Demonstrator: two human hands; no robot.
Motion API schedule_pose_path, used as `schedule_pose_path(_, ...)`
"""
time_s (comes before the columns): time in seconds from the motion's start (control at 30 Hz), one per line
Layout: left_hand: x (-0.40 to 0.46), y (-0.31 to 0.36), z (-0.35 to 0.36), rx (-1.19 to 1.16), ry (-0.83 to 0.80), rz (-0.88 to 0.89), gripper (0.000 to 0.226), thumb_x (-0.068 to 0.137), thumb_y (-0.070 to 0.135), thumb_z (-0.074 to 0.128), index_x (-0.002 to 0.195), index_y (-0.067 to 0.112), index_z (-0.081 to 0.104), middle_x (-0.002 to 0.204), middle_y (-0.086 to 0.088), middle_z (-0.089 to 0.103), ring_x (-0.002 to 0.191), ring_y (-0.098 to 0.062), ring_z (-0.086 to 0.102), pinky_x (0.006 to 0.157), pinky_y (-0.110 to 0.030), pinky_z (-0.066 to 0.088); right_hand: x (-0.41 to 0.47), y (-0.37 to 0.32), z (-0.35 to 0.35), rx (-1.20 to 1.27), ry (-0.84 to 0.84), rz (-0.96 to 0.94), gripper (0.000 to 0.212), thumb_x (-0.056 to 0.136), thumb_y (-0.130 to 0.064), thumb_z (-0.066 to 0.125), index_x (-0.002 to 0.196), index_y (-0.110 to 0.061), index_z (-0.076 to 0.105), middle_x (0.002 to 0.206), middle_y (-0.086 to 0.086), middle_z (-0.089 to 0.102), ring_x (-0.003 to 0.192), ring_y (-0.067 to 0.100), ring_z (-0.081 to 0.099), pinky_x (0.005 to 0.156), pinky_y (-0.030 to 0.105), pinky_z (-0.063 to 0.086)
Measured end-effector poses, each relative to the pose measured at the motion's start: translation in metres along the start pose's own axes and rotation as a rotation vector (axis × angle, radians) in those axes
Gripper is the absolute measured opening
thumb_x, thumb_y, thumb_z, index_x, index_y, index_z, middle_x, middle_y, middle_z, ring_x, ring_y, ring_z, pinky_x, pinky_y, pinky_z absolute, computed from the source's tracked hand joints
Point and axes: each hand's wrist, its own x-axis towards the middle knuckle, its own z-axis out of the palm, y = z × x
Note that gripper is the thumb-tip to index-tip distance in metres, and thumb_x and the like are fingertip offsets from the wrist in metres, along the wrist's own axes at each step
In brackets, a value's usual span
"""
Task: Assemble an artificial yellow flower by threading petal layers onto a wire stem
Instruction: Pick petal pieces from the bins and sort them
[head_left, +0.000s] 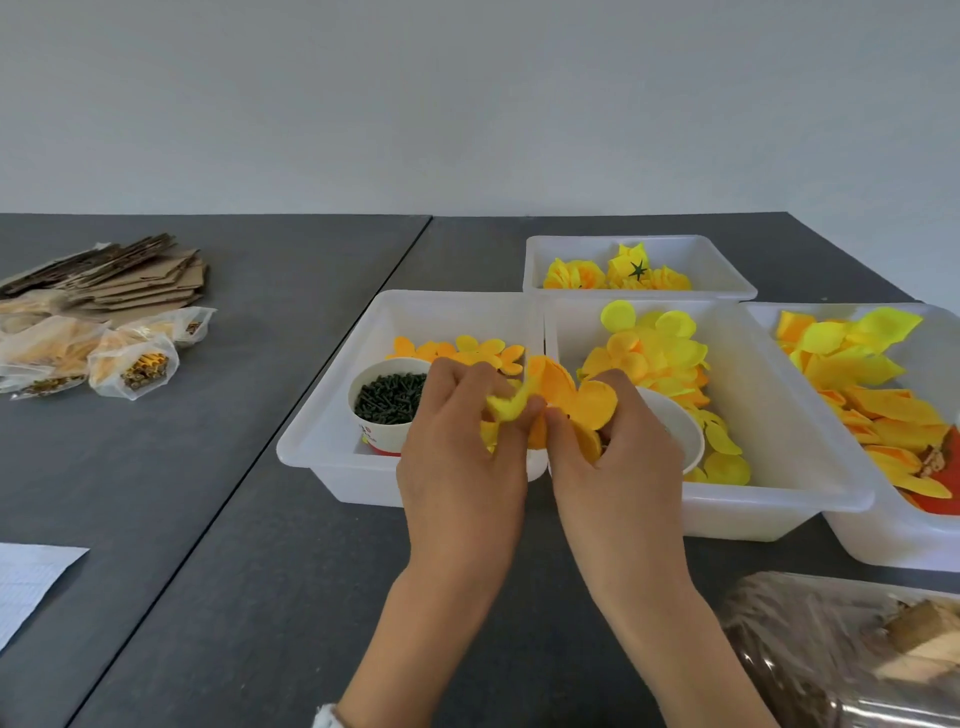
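Note:
Both hands meet over the seam between two white trays, holding a half-built yellow flower. My left hand (462, 457) pinches a pale yellow petal layer (506, 404) with curled fingers. My right hand (615, 467) grips an orange-yellow petal layer (576, 397) right beside it. The wire stem is hidden between the fingers. The left tray (332, 415) holds small orange petals (467, 351) and a paper cup of dark green pieces (389, 397). The middle tray (779, 457) holds loose yellow petal layers (654, 353) and a white bowl (680, 426).
A far tray (717, 260) holds finished yellow flowers (618, 273). A right tray (883, 545) holds larger yellow petals (857, 358). Cardboard pieces (135, 280) and plastic bags (78, 358) lie at far left, white paper (26, 582) at the near left, a clear bag (841, 654) at near right.

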Motion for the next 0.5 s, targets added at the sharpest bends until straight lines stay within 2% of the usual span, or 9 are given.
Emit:
schedule_pose_path(0.07,-0.005,0.005,0.001,0.052,-0.021,0.04,0.033,0.086,0.024,0.066,0.072,0.031,0.037,0.086,0.015,0.044,0.078,-0.011,0.048,0.057,-0.037,0.044,0.006,0.007,-0.003,-0.072,0.06,0.028,0.019,0.088,-0.02,0.059,0.074,-0.019,0.046,0.055,-0.008,0.047,0.055,0.008,0.044,0.05,0.015,0.034)
schedule_pose_path(0.13,-0.009,0.009,0.001,-0.033,-0.045,-0.023,0.031,0.087,0.029,0.065,0.072,0.027,0.038,0.08,0.011,0.047,0.074,-0.017,0.048,0.059,-0.035,0.044,0.014,0.011,-0.007,-0.135,0.109,0.054,0.015,0.089,-0.022,0.059,0.078,-0.016,0.05,0.059,-0.007,0.049,0.057,0.011,0.047,0.05,0.013,0.035)
schedule_pose_path(0.23,-0.006,0.007,0.003,-0.3,-0.036,-0.209,0.029,0.091,0.025,0.068,0.076,0.006,0.052,0.071,-0.012,0.055,0.07,-0.03,0.049,0.057,-0.019,0.04,0.024,0.011,-0.007,-0.094,0.079,0.108,0.017,0.089,-0.024,0.058,0.077,-0.015,0.05,0.062,0.003,0.054,0.058,0.027,0.056,0.054,0.037,0.049)
schedule_pose_path(0.3,-0.003,0.009,0.003,-0.357,0.001,-0.229,0.031,0.091,0.021,0.067,0.076,-0.001,0.052,0.07,-0.017,0.055,0.07,-0.031,0.048,0.057,-0.019,0.038,0.028,0.009,-0.007,-0.079,0.09,0.129,0.019,0.088,-0.024,0.058,0.075,-0.013,0.05,0.063,0.008,0.056,0.061,0.031,0.059,0.057,0.038,0.049)
schedule_pose_path(0.37,-0.001,0.013,0.004,-0.386,0.026,-0.244,0.032,0.091,0.022,0.067,0.073,0.001,0.05,0.068,-0.013,0.053,0.067,-0.027,0.046,0.06,-0.023,0.038,0.032,0.007,-0.007,-0.066,0.103,0.152,0.018,0.087,-0.022,0.058,0.076,-0.01,0.053,0.066,0.01,0.059,0.064,0.03,0.059,0.057,0.034,0.048)
schedule_pose_path(0.43,-0.001,0.014,0.005,-0.423,0.056,-0.282,0.031,0.091,0.023,0.067,0.068,0.009,0.049,0.06,0.006,0.051,0.06,-0.012,0.044,0.059,-0.018,0.037,0.034,0.005,-0.008,-0.055,0.125,0.171,0.018,0.087,-0.022,0.059,0.077,-0.009,0.053,0.067,0.01,0.06,0.065,0.027,0.059,0.054,0.028,0.044)
schedule_pose_path(0.5,-0.003,0.016,0.006,-0.462,0.079,-0.314,0.032,0.09,0.022,0.067,0.067,0.014,0.047,0.059,0.014,0.048,0.057,-0.006,0.041,0.056,-0.014,0.035,0.034,0.004,-0.007,-0.06,0.138,0.177,0.018,0.087,-0.022,0.06,0.075,-0.01,0.053,0.065,0.007,0.059,0.059,0.019,0.058,0.046,0.015,0.036)
